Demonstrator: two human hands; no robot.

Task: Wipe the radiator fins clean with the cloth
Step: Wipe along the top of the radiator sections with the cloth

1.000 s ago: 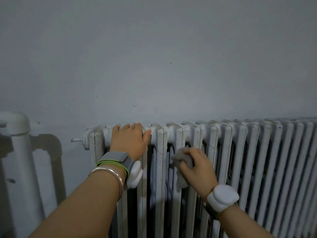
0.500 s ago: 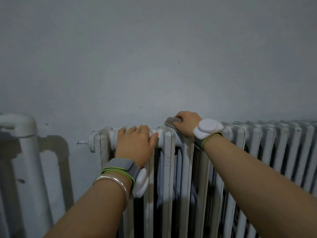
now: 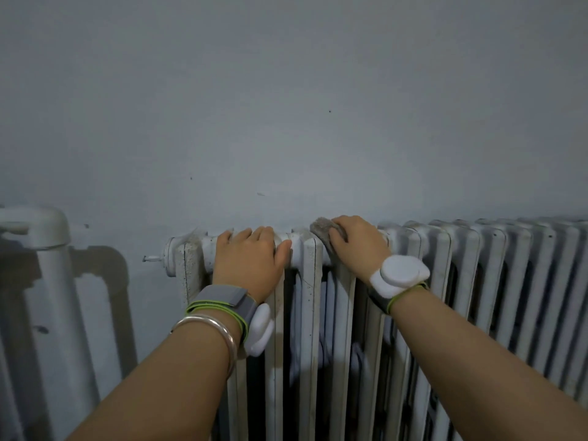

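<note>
Right hand [image 3: 359,246] holds cloth [image 3: 321,228] atop radiator [image 3: 477,265], near left hand [image 3: 248,259].

A pale grey-blue painted wall [image 3: 286,106], flecked with small dark specks, is filling the view in dim, even light; a white-painted vertical pipe [image 3: 54,297] is casting a shadow onto it.
</note>
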